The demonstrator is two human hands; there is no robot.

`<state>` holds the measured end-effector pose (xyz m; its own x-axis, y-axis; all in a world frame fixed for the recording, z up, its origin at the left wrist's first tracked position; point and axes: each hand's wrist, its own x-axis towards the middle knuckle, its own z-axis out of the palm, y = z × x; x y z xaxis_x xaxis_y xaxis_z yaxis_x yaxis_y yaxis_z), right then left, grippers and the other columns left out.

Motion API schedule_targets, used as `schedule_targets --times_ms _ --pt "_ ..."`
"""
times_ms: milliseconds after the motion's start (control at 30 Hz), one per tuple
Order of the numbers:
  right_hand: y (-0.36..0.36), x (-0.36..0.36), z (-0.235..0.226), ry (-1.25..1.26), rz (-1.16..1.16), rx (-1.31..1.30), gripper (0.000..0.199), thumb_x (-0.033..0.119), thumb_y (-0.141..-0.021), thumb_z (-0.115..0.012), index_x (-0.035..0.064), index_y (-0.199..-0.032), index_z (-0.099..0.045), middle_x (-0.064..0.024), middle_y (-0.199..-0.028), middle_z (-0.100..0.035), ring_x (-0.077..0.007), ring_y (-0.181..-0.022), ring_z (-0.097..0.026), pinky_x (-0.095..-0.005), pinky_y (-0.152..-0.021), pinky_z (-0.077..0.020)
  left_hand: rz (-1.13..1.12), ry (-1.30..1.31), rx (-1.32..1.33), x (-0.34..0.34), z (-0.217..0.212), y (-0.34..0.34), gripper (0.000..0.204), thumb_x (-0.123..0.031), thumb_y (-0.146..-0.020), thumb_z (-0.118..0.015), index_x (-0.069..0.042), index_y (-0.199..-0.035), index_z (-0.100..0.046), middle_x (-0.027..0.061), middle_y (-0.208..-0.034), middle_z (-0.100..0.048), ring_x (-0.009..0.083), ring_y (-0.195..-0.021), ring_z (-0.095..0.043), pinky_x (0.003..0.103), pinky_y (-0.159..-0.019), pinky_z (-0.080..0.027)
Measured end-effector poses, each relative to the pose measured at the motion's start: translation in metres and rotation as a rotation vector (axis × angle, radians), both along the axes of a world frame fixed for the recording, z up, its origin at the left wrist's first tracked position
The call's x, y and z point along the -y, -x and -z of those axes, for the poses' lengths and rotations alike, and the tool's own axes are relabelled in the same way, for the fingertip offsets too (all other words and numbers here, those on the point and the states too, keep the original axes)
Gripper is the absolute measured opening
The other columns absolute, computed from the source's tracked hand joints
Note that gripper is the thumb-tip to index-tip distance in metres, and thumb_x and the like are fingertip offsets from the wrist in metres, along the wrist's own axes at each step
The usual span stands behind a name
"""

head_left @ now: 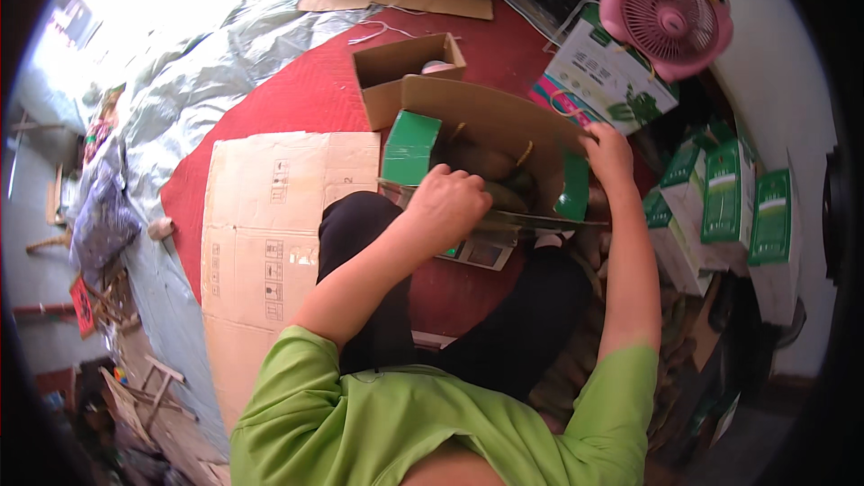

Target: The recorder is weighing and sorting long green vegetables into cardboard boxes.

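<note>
Between my knees stands an opened carton [490, 110], plain brown inside, with green side flaps [411, 149] folded outward. Greenish-brown rounded things [515, 191] lie inside, partly in shadow, their kind unclear. My right hand [609, 155] pinches the carton's far right corner, where the tall back flap ends. At the carton's near left edge is my left hand [447, 203], fingers curled inward over the opening. What those fingers hold, if anything, is hidden from above.
Behind the carton stands a smaller brown box [409, 72]. Flattened cardboard [256, 243] lies left on a red mat [270, 99]. To the right are green-and-white cartons [727, 189] and, farther off, a pink fan [670, 18] above a white printed box [598, 72].
</note>
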<state>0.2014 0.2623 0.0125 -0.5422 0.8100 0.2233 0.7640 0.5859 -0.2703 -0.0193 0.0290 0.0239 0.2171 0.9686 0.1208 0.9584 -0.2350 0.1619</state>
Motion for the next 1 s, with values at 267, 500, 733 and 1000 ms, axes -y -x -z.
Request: schedule_targets --times_ms 267,500,733,1000 --pt "0.012 0.019 -0.008 -0.169 -0.019 -0.024 0.014 0.020 -0.079 -0.068 0.0085 -0.087 -0.066 -0.0088 -0.089 -0.064 -0.0319 -0.087 -0.061 -0.0433 -0.073 -0.0479 0.055 -0.062 -0.082 0.001 -0.002 0.017 0.005 -0.017 -0.075 -0.061 -0.017 -0.077 -0.064 -0.0009 -0.080 -0.060 0.0183 -0.085 -0.064 0.035 -0.075 -0.045" --pt "0.054 0.031 -0.049 -0.218 -0.092 0.033 0.012 0.020 -0.080 -0.066 0.0081 -0.085 -0.064 -0.0083 -0.087 -0.062 -0.0312 -0.088 -0.060 -0.0436 -0.073 -0.0472 -0.023 -0.199 0.126 0.023 -0.004 0.067 0.006 -0.020 -0.076 -0.062 -0.015 -0.077 -0.063 0.0007 -0.081 -0.059 0.0199 -0.087 -0.063 0.037 -0.082 -0.046" --pt "0.138 0.048 -0.076 -0.324 -0.304 0.023 0.011 0.019 -0.079 -0.065 0.0090 -0.083 -0.065 -0.0068 -0.085 -0.062 -0.0294 -0.087 -0.061 -0.0439 -0.073 -0.0462 -0.190 -0.205 0.152 0.076 -0.012 0.131 0.007 -0.016 -0.076 -0.065 -0.013 -0.076 -0.059 0.0026 -0.079 -0.054 0.0227 -0.085 -0.061 0.038 -0.085 -0.046" --pt "0.233 0.114 -0.087 -0.329 -0.482 -0.056 0.010 0.020 -0.078 -0.065 0.0111 -0.082 -0.068 -0.0057 -0.086 -0.065 -0.0269 -0.088 -0.064 -0.0438 -0.072 -0.0501 -0.367 -0.237 -0.004 0.178 -0.037 0.186 0.006 -0.013 -0.078 -0.062 -0.012 -0.073 -0.059 0.0041 -0.075 -0.052 0.0227 -0.080 -0.060 0.038 -0.079 -0.047"
